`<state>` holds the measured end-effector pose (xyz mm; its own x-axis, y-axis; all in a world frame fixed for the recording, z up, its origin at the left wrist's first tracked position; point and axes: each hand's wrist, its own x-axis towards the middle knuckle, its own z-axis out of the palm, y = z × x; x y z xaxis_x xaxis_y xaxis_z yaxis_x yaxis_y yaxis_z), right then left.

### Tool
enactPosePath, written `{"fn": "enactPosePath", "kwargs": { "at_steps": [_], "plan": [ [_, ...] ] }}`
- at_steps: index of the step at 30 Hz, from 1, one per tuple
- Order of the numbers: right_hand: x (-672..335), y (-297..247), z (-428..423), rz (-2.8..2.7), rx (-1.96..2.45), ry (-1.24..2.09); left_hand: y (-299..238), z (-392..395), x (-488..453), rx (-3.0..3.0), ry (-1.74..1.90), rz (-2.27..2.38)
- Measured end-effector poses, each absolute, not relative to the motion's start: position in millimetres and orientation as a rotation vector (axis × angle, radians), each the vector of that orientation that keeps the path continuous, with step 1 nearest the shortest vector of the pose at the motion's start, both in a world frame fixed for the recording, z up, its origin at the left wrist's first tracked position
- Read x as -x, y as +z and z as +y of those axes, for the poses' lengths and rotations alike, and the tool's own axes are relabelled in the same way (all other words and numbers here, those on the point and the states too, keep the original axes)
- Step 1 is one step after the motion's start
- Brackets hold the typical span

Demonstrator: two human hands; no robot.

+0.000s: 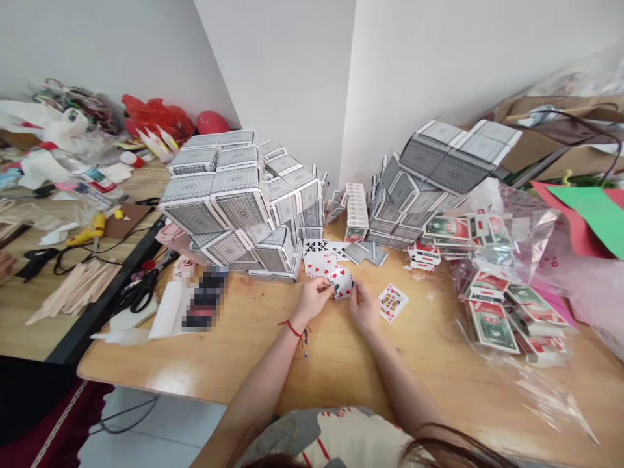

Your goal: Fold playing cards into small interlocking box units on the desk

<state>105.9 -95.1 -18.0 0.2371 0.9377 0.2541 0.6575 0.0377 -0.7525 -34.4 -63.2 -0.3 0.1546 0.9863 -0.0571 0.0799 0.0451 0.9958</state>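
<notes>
grip of the left hand [314, 302] and right hand [364, 305] is closed on the heart card [342, 280], pinching it at opposite sides. under the grip spreads the table [205, 354]; beyond it rise a left stack [236, 186] and right stack [436, 159] of grey card boxes; just right of it lies a face card [392, 303]. the heart card should be light, springy, slick and easily creased, best taken by its edges. its face turns up; the fingers leave its long axis unclear.

Left hand [312, 300] and right hand [365, 307] grip a hearts playing card [343, 281] at opposite sides; a face card [394, 303] lies on the table [429, 354], near the right hand.
</notes>
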Motion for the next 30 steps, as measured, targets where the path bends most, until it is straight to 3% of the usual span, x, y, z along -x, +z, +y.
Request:
{"fn": "enactPosePath", "kwargs": {
  "at_steps": [4, 7, 13, 19, 24, 30],
  "plan": [
    [-98, -21, -95, -1.584, 1.817, 0.232, 0, -64, 36, -1.314, 0.984, 1.12],
    [-96, -18, -95, -1.488, 1.787, 0.289, -1, -64, 36, -1.292, 0.981, 1.107],
    [-108, -6, -89, -0.964, 1.459, 0.922, 4, -65, 34, -1.044, 1.002, 1.09],
    [-104, 4, -83, -0.542, 0.857, 1.655, 6, -63, 35, -0.997, 0.98, 1.052],
    [-97, 15, -86, -0.516, 0.684, 1.787, 3, -63, 37, -1.003, 0.973, 1.052],
    [-100, 4, -88, -0.587, 0.823, 1.73, 3, -63, 37, -0.975, 0.972, 1.045]
  ]
}}
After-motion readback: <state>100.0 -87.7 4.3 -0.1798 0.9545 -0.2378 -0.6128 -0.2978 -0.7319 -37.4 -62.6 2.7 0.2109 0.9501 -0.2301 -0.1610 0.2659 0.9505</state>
